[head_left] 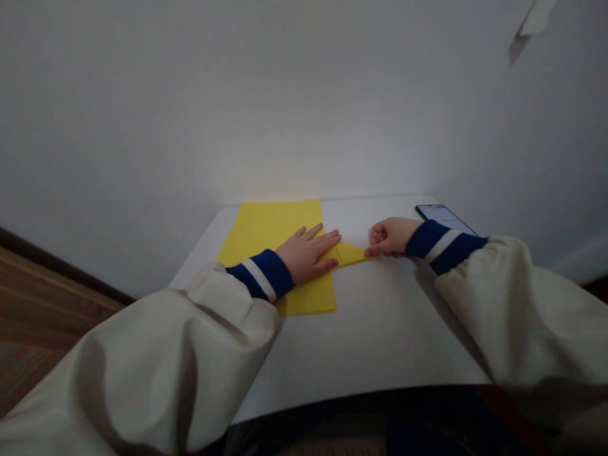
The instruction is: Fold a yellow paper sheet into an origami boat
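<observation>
Right hand [390,238]: pinching folded paper's [352,253] right tip
Left hand [311,254]: flat on its other end
Yellow sheets [273,227]: underneath, near the surface's [370,335] left edge

Folded yellow paper [352,254], narrowing rightward, flat yellow sheet [278,225] at left

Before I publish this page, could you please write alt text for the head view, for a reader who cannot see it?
A person's left hand lies spread over yellow paper on a white table while the right hand pinches the pointed end of a folded yellow piece. A phone lies behind the right cuff, which partly hides it.
</observation>
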A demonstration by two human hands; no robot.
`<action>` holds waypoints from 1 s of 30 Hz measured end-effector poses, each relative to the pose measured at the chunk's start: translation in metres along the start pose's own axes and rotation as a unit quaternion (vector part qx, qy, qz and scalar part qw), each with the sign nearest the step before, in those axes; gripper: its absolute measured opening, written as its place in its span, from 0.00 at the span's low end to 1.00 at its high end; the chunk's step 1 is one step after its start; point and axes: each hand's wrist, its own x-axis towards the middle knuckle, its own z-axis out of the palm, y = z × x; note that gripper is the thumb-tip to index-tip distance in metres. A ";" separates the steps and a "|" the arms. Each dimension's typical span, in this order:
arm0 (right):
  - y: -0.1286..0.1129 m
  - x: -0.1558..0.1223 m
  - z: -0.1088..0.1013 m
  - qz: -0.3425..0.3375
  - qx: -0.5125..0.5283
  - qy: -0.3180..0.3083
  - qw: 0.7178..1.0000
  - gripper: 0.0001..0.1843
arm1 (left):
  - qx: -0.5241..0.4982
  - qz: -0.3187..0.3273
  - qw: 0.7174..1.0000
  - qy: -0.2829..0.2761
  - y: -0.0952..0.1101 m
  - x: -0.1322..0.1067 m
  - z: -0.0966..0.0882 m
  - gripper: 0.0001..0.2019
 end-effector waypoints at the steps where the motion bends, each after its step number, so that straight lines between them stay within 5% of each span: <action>1: -0.003 0.000 0.001 -0.002 -0.007 0.007 1.000 0.19 | 0.001 0.002 1.000 0.001 0.001 0.000 -0.001 0.31; 8: -0.020 -0.004 0.003 -0.022 -0.141 0.066 0.988 0.23 | 0.001 -0.001 1.000 0.002 0.005 0.003 -0.005 0.30; 13: -0.019 -0.002 0.007 -0.068 -0.157 0.108 0.979 0.27 | -0.008 -0.002 1.000 -0.004 0.005 0.004 -0.007 0.31; 30: -0.027 -0.003 0.010 -0.070 -0.193 0.139 0.969 0.33 | -0.011 -0.009 1.000 -0.004 0.012 0.006 -0.016 0.32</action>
